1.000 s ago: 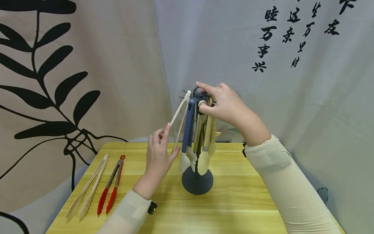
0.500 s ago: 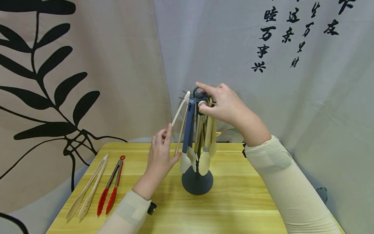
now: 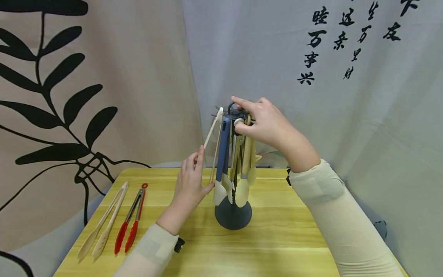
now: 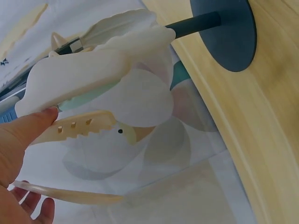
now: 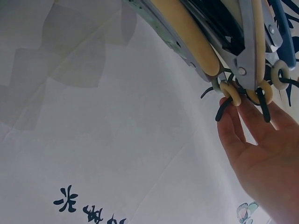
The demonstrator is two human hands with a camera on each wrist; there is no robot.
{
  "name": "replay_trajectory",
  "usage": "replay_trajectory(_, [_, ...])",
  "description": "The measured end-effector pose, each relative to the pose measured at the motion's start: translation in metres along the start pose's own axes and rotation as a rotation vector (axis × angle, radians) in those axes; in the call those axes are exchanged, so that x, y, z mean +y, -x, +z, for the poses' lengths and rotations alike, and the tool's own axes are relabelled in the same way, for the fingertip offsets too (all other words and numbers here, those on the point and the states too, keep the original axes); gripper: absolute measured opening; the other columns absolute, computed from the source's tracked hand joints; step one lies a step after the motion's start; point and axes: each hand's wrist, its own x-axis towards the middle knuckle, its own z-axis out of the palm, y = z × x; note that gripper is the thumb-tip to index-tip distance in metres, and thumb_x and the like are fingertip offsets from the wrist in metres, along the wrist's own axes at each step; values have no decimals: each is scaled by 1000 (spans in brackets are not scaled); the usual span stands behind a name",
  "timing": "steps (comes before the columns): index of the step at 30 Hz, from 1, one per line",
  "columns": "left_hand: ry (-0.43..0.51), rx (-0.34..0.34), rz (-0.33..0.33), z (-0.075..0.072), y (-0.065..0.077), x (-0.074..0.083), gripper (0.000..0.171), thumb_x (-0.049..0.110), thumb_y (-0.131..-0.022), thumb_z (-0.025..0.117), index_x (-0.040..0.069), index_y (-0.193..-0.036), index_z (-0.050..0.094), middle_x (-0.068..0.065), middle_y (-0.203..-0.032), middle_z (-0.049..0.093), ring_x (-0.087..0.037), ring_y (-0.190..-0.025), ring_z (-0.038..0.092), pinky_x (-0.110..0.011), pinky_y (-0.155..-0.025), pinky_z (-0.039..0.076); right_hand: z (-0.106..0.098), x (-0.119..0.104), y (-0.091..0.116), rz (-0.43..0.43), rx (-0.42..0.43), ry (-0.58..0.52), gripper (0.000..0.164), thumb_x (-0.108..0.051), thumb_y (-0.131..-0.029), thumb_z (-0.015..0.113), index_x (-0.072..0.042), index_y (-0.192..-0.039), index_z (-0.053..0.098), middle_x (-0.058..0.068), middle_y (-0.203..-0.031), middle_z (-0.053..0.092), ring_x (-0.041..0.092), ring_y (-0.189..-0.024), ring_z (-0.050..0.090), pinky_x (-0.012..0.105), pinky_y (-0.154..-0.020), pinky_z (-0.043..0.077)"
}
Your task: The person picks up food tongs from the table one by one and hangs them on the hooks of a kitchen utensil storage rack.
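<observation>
A dark rotating-style utensil stand with a round base (image 3: 233, 217) stands on the table, several tongs hanging from its top hooks. My right hand (image 3: 270, 123) holds the stand's top, its fingertips among the hooks and hanging rings (image 5: 230, 93). Pale beige tongs (image 3: 212, 129) hang at the stand's left side, their arms spread. Between thumb and fingers my left hand (image 3: 190, 177) holds these tongs; the serrated arm (image 4: 77, 128) lies by the thumb, the other arm (image 4: 79, 195) by the fingers. Beside them hang blue-handled tongs (image 3: 221, 154) and yellow-handled tongs (image 3: 246, 156) with pale heads.
On the left of the wooden table (image 3: 277, 238) lie another pair of beige tongs (image 3: 100, 246) and red-tipped tongs (image 3: 131, 236). Printed curtains (image 3: 155, 96) hang behind the table, with the stand near its back edge.
My left hand has shifted slightly right, toward the stand, and the beige tongs' lower ends have moved with it. My right hand keeps its place on the stand's top.
</observation>
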Motion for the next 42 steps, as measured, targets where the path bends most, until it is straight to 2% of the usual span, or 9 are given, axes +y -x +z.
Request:
replay_trajectory(9, [-5,-18,0,1,0,1,135,28,-58,91,21,-154,-4,-13,-136,35,-30,-112,44,-41,-88,46,0,0,0,0,3,-1,66,-39,-83,49,-42,-146,29,3,-124,52,21,-96,41,37,-70,38])
replay_trajectory(14, [-14,-22,1,1,0,0,131,28,-57,91,18,-154,3,-14,-135,35,-29,-108,45,-40,-85,47,0,0,0,-5,4,-6,66,-38,-83,49,-43,-146,28,2,-124,52,21,-94,40,36,-68,38])
replay_trajectory(21, [-35,-39,27,3,0,-1,130,28,-60,90,28,-154,0,-12,-134,35,-27,-103,47,-37,-79,47,0,1,0,7,-1,-1,66,-38,-83,49,-44,-146,28,6,-122,51,21,-96,41,38,-69,38])
replay_trajectory(25, [-28,-27,40,4,1,-1,127,23,-62,89,28,-154,1,-13,-134,35,-27,-103,47,-36,-77,47,0,2,-1,12,-1,0,67,-39,-83,49,-44,-146,28,7,-122,52,21,-96,41,38,-70,38])
replay_trajectory(34, [12,-12,50,6,5,-5,119,19,-66,85,26,-154,6,-13,-133,35,-28,-104,46,-36,-76,46,1,2,-1,10,3,4,66,-39,-83,49,-44,-146,27,6,-122,53,21,-96,41,38,-69,38])
replay_trajectory(42, [54,1,40,7,10,-9,110,23,-68,83,18,-153,13,-14,-132,37,-28,-104,47,-39,-82,49,1,2,0,13,7,7,67,-39,-83,49,-44,-146,27,5,-121,53,21,-96,41,38,-70,38])
